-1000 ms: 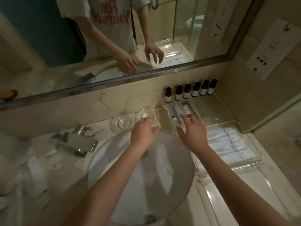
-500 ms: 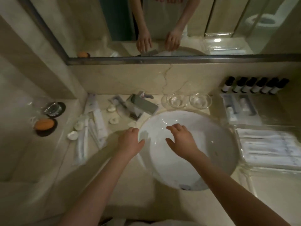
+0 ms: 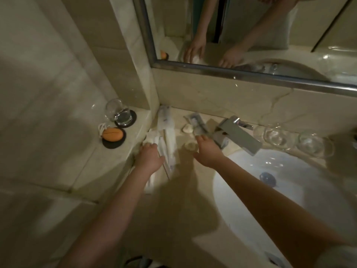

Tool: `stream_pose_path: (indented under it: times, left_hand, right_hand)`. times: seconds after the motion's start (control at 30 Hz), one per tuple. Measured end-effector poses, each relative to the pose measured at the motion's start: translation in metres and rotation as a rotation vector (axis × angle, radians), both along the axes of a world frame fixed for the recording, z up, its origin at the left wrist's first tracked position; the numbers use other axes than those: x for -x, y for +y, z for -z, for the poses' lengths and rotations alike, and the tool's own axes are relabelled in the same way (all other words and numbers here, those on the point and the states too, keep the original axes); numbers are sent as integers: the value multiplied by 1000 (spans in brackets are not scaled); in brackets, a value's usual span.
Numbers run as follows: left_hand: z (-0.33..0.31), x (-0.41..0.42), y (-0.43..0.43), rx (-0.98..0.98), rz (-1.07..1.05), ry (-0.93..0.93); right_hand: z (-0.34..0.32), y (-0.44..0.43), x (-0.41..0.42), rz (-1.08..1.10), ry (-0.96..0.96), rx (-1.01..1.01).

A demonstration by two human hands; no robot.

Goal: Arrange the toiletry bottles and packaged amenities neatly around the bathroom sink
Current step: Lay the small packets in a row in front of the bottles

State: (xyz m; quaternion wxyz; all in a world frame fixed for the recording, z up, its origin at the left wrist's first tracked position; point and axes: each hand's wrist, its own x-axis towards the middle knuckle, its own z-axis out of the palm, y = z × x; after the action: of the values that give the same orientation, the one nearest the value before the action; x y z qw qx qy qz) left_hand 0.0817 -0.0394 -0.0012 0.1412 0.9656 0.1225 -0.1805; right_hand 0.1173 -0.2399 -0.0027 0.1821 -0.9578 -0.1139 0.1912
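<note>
Several long white amenity packets point(image 3: 167, 132) lie heaped on the marble counter left of the sink point(image 3: 289, 182), running toward the back corner. My left hand point(image 3: 149, 158) rests palm down on the near end of that heap, fingers spread. My right hand point(image 3: 207, 151) reaches forward beside the tap point(image 3: 238, 135), fingers apart, its tips at a clear-wrapped packet point(image 3: 198, 122). Small round white packaged items point(image 3: 187, 129) lie near it, one point(image 3: 190, 145) just left of my right hand. Neither hand visibly grips anything.
A drinking glass point(image 3: 116, 112) on a dark coaster and an orange soap point(image 3: 112, 134) on another coaster sit on the raised left ledge. Two clear glass dishes point(image 3: 276, 136) stand behind the sink. The mirror point(image 3: 251, 35) runs along the back wall.
The view has swung left, away from the bottles and tray on the right. Both hands have moved from over the sink to the left counter, onto the scattered packets.
</note>
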Motion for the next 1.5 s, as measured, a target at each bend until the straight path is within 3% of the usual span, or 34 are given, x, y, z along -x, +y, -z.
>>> stream_pose_path:
  times: [0.37,0.77,0.93,1.1,1.27,1.5]
  left_hand:
    - [-1,-126,-1,135,-93,-10]
    - [29,-171,-13,224,-526,57]
    - [28,-167,-21,366,-510,97]
    - [19,-150,-21,433,-515,4]
    - [-6,-113,-30,585,-487,-139]
    - [-33,-36,-51,787,-488,-189]
  right_hand:
    - [37,33,-77,359,122,-45]
    - [56,35,-108,257,52,231]
    - [42,30,-116,465,81,-126]
    - [14,29,-92,529,49,-449]
    - [-13,20,-62,532,65,-599]
    - [-42,-11,9,569,103,-793]
